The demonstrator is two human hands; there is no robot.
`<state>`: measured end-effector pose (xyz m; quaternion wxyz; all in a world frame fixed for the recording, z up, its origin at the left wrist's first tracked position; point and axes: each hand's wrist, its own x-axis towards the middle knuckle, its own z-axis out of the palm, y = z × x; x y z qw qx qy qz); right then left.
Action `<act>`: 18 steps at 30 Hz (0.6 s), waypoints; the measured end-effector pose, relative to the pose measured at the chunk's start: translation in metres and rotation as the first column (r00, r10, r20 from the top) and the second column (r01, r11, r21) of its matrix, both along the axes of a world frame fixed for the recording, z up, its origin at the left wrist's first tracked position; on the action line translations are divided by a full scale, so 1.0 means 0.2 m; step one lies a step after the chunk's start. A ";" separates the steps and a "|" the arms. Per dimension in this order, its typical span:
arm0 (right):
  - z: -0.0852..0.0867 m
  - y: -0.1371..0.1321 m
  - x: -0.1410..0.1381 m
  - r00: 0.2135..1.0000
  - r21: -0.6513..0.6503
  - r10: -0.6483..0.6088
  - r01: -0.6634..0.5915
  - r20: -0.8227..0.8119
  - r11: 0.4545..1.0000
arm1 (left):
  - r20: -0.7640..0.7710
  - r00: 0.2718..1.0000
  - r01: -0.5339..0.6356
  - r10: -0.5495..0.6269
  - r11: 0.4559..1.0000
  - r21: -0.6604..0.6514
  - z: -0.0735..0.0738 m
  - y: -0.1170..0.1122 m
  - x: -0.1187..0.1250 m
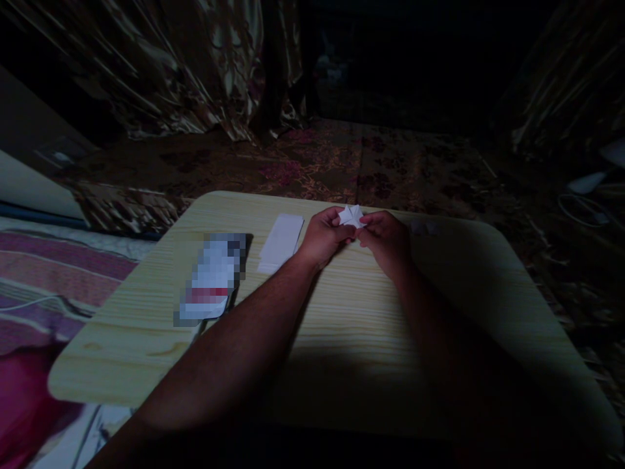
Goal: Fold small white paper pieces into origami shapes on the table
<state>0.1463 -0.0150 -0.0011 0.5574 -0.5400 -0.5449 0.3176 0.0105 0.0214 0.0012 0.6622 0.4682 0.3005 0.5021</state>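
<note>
Near the far side of the table, a small piece of folded white paper [352, 215] is pinched between both hands. My left hand [323, 236] grips its left and lower side, thumb lying across the near edge. My right hand [387, 238] has its fingertips closed on the right edge. Creased flaps show on the paper's upper face; its underside is hidden by the fingers. Left of my left hand lies a stack of white paper strips [282, 240]. Just beyond my right hand, small pale folded pieces [424, 227] rest on the table in dim light.
A phone-like object [211, 277], blurred by pixelation, lies at the left of the light wooden table [342, 332]. A striped bed cover [68, 273] adjoins the left side. Patterned curtains [215, 65] hang beyond, and a white cable [581, 212] lies far right.
</note>
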 end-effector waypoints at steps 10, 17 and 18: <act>0.01 0.00 0.00 0.998 0.040 0.017 -0.015 -0.053 0.999 | -0.003 1.000 -0.002 0.002 1.000 -0.006 0.00 0.00 0.00; -0.02 0.02 0.00 1.000 0.044 0.005 -0.004 -0.025 0.999 | 0.011 1.000 -0.011 0.011 1.000 -0.027 0.00 0.01 0.00; -0.03 0.02 0.00 1.000 0.041 -0.009 0.010 -0.010 0.999 | 0.018 1.000 -0.009 0.010 0.999 -0.036 0.00 0.01 0.00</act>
